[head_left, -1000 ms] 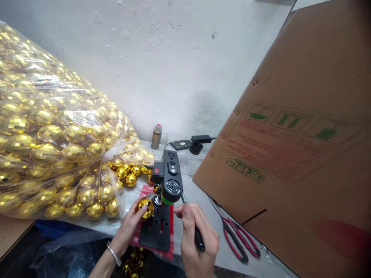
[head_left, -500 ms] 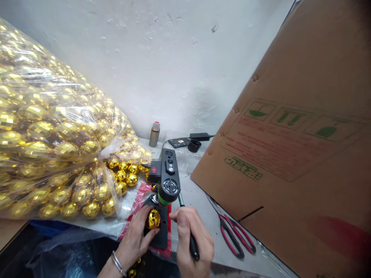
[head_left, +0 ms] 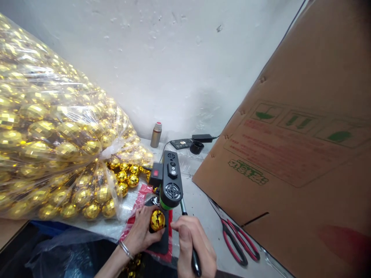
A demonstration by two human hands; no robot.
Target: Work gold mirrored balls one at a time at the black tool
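My left hand [head_left: 145,227] grips a shiny gold faceted ball [head_left: 157,220] between thumb and fingers, just in front of the head of a small black machine [head_left: 171,181]. The machine has round grilles on top and a green ring under its head. Its black base plate [head_left: 160,247] lies beneath the ball. My right hand [head_left: 197,243] is wrapped round the black grip of the machine's lever [head_left: 196,262]. Whether the ball touches the machine head cannot be made out.
A big clear bag [head_left: 58,127] of gold balls fills the left, with loose gold balls [head_left: 132,180] beside it. Red-handled scissors [head_left: 240,241] lie on the right, near a large cardboard box [head_left: 284,162]. A small bottle [head_left: 155,135] and a black cap [head_left: 196,147] stand behind.
The view has shifted slightly, so most things appear a little farther right. My left hand still holds the gold ball, and my right hand keeps its grip on the lever.
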